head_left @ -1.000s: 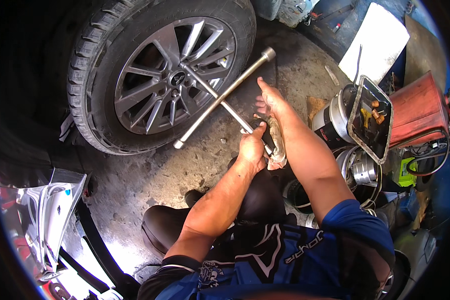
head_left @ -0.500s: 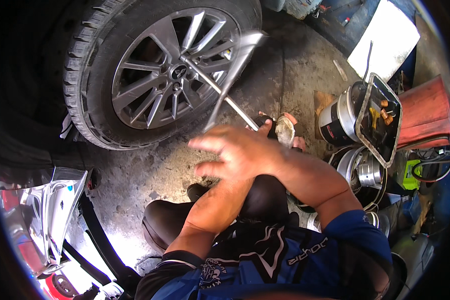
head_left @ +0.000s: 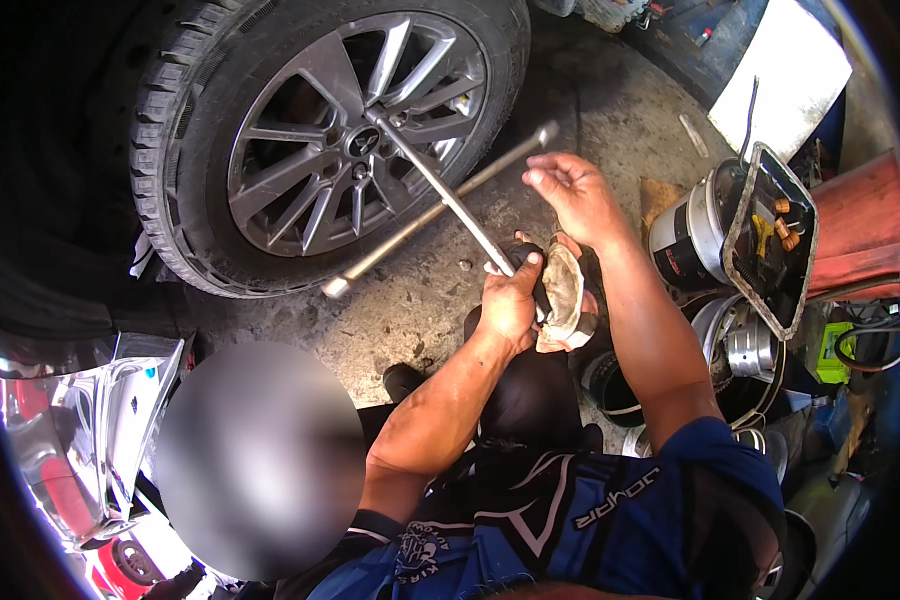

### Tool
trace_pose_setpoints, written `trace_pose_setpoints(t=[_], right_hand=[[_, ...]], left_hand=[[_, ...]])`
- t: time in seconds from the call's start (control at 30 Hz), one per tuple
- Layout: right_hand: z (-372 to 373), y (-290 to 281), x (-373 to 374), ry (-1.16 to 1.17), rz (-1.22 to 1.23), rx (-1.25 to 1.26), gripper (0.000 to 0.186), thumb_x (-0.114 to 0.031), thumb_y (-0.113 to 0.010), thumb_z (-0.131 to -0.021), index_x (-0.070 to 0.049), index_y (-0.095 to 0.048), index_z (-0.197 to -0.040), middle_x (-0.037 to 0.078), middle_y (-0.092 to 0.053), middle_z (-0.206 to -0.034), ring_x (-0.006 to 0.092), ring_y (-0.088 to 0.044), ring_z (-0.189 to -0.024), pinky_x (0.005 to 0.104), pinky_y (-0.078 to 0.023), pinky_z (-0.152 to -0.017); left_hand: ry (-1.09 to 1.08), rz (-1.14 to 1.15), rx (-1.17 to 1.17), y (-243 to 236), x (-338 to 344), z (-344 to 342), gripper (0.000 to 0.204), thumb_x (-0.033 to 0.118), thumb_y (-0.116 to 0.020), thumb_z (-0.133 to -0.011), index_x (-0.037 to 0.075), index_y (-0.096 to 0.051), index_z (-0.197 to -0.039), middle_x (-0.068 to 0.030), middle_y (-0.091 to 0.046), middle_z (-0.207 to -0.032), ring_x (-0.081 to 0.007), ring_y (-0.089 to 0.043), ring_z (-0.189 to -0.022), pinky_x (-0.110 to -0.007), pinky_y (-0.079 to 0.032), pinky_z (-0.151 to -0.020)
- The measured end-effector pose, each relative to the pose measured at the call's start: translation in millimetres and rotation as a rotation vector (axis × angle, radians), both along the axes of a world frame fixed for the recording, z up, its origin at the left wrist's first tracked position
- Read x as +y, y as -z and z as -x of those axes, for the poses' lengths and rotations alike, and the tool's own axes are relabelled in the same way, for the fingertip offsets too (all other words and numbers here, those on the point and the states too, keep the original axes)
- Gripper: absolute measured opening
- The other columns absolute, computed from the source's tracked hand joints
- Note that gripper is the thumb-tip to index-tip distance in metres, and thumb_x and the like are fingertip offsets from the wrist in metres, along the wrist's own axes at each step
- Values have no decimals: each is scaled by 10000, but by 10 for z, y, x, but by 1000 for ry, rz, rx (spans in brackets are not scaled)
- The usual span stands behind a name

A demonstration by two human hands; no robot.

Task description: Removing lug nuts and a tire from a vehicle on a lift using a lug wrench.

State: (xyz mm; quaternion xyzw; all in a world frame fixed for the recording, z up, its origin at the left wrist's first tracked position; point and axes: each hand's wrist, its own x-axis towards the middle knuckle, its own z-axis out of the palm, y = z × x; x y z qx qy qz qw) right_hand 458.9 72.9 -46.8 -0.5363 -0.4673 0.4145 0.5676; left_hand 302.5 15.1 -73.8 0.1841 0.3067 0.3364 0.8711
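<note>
A four-way lug wrench [head_left: 432,178] reaches from the hub area of a wheel [head_left: 315,150] with silver spokes and a black tyre. My left hand [head_left: 511,310] is wrapped round its near end, low and centre. The cross bar [head_left: 395,243] slants from lower left to upper right. My right hand [head_left: 575,200] is off the wrench, just beyond the bar's upper right end, fingers apart and holding nothing. Beside my left hand is a dirty cream, pad-like thing [head_left: 566,292] with skin showing at its edges; I cannot tell what it is.
At right, a black tray [head_left: 745,270] with several brownish fittings sits by a white and black bucket [head_left: 676,248]. Behind are a red container [head_left: 855,230] and a white sheet [head_left: 780,80]. A shiny car panel [head_left: 100,430] stands at left; a blurred round patch [head_left: 260,460] hides what is beside it.
My right hand has swept up and right, away from above my left hand. The cross bar, smeared by motion before, has turned to a flatter slant. My left hand now shows on the wrench.
</note>
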Motion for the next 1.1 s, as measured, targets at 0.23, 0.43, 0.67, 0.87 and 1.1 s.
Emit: trace_pose_setpoints(t=[0.23, 0.43, 0.67, 0.87, 1.1], right_hand=[[155, 216, 444, 310, -258, 7, 236, -230, -673, -983, 3, -658, -1019, 35, -689, -847, 102, -628, -766, 252, -509, -692], [757, 516, 1284, 10, 186, 573, 243, -296, -670, -976, -67, -659, -1057, 49, -683, -888, 144, -634, -756, 295, -530, -669], [1562, 578, 2358, -166, 328, 996, 283, -311, -555, -1027, -30, -570, -1062, 135, -661, -979, 267, -700, -822, 402, -620, -756], [1642, 841, 2233, -124, 379, 881, 195, -181, -585, -987, -5, -579, -1071, 162, -669, -875, 277, -704, -760, 437, -630, -693], [393, 2087, 1451, 233, 521, 852, 163, -201, -652, -950, -55, -586, -977, 99, -590, -881, 252, -622, -752, 384, -600, -742]], left_hand=[[-111, -19, -9, 2, -82, 283, 206, 89, -517, -1032, -24, -576, -1194, -193, -715, -966, -306, -735, -774, -443, -642, -661], [-102, 5, 2, 32, -120, 702, 273, 32, -568, -983, 52, -594, -1253, -120, -677, -1135, -247, -688, -1028, -403, -586, -912], [-18, 63, 70, -188, -158, 1332, 303, 49, -622, -945, 8, -590, -1244, -94, -675, -1128, -229, -670, -1067, -374, -553, -976], [97, 7, 314, -507, -293, 2023, 388, -5, -647, -886, -8, -551, -1262, -99, -662, -1146, -238, -660, -1059, -387, -522, -996], [171, 93, 477, -728, -510, 2850, 439, 129, -668, -773, -73, -574, -1151, -125, -642, -1002, -235, -649, -942, -338, -525, -875]])
